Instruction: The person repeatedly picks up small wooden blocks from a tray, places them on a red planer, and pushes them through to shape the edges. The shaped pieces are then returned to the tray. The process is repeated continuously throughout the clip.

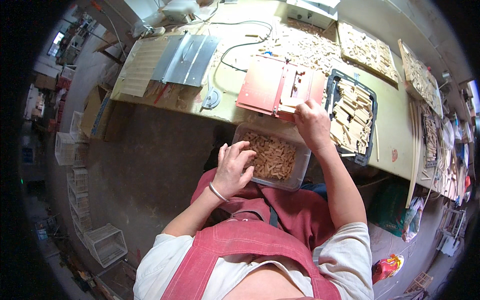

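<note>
The pale wood strip (287, 108) is laid roughly left to right on the red plate (260, 82), just left of the nearer right hand (314, 122), whose grip cannot be told, while the left hand (232, 167) is held loosely spread over the tub's (302, 167) left side.

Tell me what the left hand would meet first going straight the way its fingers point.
Probably the small wooden pieces in the plastic bin; the left hand appears over their left edge, though its height is unclear.
</note>
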Available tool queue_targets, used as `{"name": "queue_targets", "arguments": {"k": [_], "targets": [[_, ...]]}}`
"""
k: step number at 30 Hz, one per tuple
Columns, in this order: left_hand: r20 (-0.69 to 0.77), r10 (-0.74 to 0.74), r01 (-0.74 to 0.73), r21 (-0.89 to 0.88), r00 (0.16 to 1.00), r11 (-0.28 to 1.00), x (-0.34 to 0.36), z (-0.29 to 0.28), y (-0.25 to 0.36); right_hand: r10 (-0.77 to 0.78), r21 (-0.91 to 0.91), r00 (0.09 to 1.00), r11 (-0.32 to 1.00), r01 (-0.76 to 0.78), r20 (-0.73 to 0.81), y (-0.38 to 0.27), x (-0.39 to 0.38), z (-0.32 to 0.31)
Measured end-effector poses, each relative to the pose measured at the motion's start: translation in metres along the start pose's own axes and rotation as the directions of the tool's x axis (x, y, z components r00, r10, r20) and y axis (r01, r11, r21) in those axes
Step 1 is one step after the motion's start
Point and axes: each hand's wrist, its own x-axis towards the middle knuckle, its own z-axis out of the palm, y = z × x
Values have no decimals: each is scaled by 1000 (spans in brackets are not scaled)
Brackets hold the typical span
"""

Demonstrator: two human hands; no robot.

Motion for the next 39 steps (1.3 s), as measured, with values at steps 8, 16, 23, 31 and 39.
{"name": "queue_targets", "arguments": {"k": [8, 16, 23, 31, 39], "targets": [[-12, 40, -40, 4, 999, 999, 12, -9, 2, -125, 16, 992, 992, 125, -14, -2, -3, -9], [-35, 126, -125, 16, 991, 992, 43, -17, 10, 18, -39, 991, 999, -14, 129, -2, -2, -4], [-174, 180, -171, 68, 968, 983, 110, -11, 1, 136, 49, 974, 988, -147, 179, 9, 8, -16], [37, 129, -133, 122, 991, 984, 187, 11, -6, 167, 102, 938, 973, -206, 303, 10, 10, -3], [163, 72, -84, 64, 984, 994, 201, 15, -10, 146, 219, 933, 949, -226, 328, 21, 10, -5]]}}
